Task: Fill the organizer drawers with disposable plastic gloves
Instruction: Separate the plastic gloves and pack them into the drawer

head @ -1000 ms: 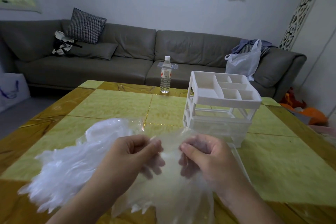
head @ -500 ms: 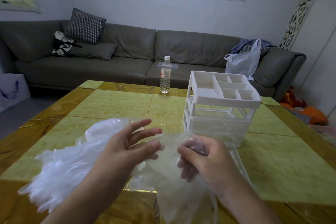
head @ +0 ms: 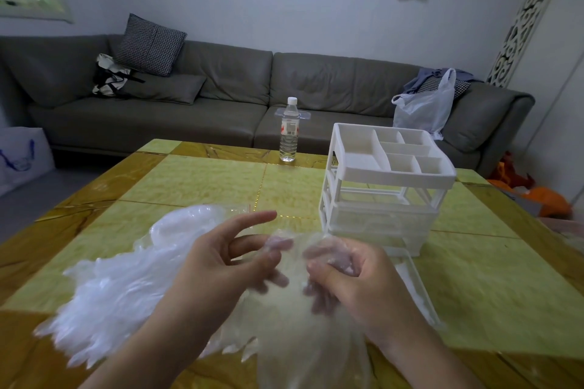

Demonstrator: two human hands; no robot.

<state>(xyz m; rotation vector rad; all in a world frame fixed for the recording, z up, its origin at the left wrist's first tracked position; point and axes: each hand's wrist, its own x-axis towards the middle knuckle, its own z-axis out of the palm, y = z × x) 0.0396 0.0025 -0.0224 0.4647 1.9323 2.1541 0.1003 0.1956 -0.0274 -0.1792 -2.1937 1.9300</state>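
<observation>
Big yellow-green table (head: 202, 177) is what I'm working on. Standing on its right half is the white organizer (head: 384, 186), with an open divided tray on top and clear drawers underneath. One drawer (head: 417, 287) looks pulled out toward me, just beside my right wrist, though it's so see-through I can barely make it out.

The heap of disposable gloves (head: 107, 281) sprawls across the left side of the table, well apart from the organizer. Nothing looks loaded yet as far as I can tell, so this is early days.

Right in front of me is the one clear glove (head: 294, 335) I'm fussing with. My right hand (head: 354, 275) has its fingers curled round the bunched top edge of it. My left hand (head: 234, 259) is mostly spread, index finger sticking out, with a couple of fingertips touching or tucked into the film. It's blurry there, so I can't say if that counts as a pinch.

What could go wrong: this stuff clings, so I could easily end up with two gloves instead of one. It could also spring back out of the drawer if I stuff it in loose. And my right forearm is close enough to knock that pulled-out drawer.
</observation>
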